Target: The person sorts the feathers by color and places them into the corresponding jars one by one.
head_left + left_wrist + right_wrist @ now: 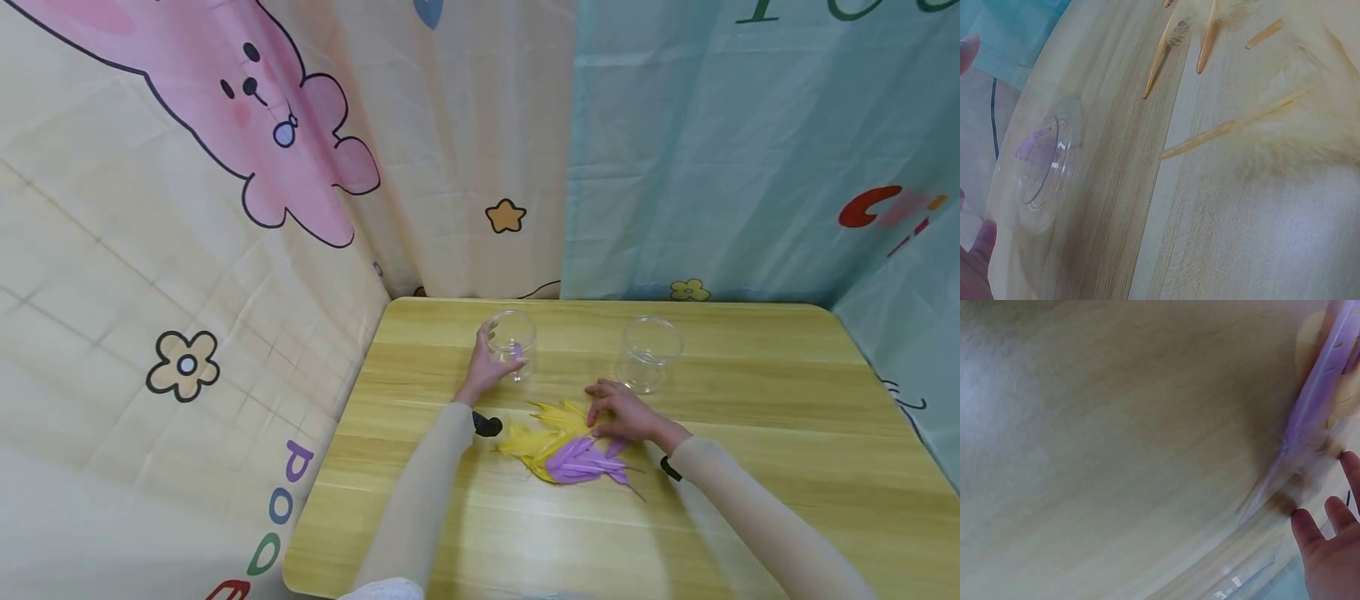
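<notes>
My left hand (489, 364) curls round a clear cup (522, 333) at the back left of the table, thumb and fingers on opposite sides. Low inside this cup is a bit of purple feather (1036, 145). My right hand (626, 412) is over the right edge of a loose pile of yellow feathers (551, 437) and purple feathers (581, 462). Its fingers are spread and apart in the right wrist view, close to a purple feather (1316, 394). Whether a fingertip touches that feather is blurred.
A second clear cup (651, 358) stands at the back right, just beyond my right hand. The wooden table (787, 400) ends at printed curtains (465, 150) behind and on both sides. Feather quills (1210, 134) point toward the left cup.
</notes>
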`<action>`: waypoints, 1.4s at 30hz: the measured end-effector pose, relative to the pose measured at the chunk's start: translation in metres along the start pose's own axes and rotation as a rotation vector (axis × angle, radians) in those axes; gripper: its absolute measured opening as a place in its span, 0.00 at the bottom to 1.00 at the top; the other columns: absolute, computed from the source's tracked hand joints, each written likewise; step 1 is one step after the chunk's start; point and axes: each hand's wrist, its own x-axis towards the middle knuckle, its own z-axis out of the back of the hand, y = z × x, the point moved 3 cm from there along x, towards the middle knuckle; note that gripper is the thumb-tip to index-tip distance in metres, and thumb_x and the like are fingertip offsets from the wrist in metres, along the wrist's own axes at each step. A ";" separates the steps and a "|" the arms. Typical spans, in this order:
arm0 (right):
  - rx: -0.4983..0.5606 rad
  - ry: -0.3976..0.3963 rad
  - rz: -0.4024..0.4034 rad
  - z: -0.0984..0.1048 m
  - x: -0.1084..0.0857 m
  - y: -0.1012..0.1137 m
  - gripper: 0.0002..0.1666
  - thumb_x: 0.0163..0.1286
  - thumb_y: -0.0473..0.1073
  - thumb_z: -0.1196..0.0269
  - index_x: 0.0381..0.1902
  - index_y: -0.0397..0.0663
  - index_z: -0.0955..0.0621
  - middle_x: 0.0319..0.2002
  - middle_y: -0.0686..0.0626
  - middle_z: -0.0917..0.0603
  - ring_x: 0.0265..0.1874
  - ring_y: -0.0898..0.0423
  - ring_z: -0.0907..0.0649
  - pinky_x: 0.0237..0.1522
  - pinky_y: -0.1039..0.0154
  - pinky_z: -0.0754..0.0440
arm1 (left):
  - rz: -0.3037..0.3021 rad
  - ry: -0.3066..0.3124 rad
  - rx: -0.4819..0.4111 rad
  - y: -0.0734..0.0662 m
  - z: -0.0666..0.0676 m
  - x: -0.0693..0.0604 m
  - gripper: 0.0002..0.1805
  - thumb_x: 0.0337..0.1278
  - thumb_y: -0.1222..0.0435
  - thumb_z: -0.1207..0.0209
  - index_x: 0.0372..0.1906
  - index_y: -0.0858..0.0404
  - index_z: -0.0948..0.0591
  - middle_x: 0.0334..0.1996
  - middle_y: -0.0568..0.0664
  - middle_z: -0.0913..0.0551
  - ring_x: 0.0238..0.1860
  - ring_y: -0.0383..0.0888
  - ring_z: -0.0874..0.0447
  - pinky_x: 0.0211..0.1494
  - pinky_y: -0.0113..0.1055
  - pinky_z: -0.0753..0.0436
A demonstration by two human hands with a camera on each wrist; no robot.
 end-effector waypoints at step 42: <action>-0.050 -0.147 -0.090 0.047 0.040 0.018 0.07 0.57 0.39 0.29 0.26 0.54 0.19 0.55 0.34 0.24 0.62 0.31 0.37 0.60 0.33 0.43 | -0.001 -0.013 0.002 0.002 -0.002 0.000 0.59 0.35 0.58 0.23 0.72 0.51 0.49 0.69 0.45 0.42 0.68 0.49 0.44 0.65 0.49 0.37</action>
